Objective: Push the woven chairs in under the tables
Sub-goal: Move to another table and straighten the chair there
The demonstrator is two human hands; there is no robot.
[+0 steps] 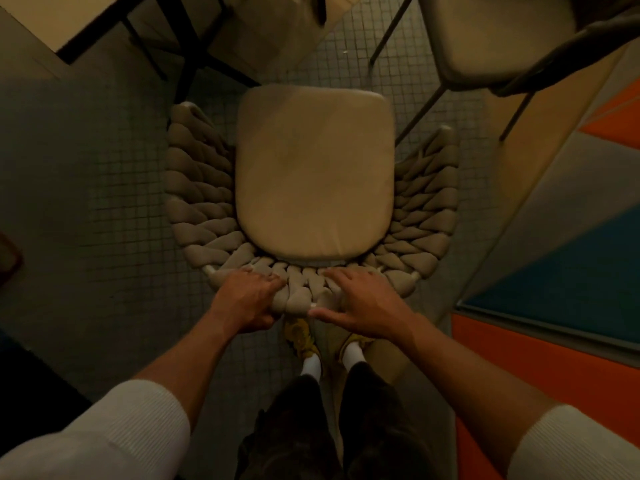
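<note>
Woven chair (pixel 197 188) rim (table (pixel 52 15) ahead), left hand (pixel 247 299), right hand (pixel 363 306)

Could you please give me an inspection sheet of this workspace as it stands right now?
Surface: tiled floor of small square tiles; only a corner of the table shows, upper left.
Job's things: woven chair with beige cushion; the whole seat is visible, not yet under the table.
Clutter: nothing seen.
Hands: left hand grips the top of the chair back; right hand rests on it with fingers spread.
Cables: nothing seen.
Surroundings: second chair at upper right; orange, blue and grey panel at right; the person's yellow shoes behind the chair back.
</note>
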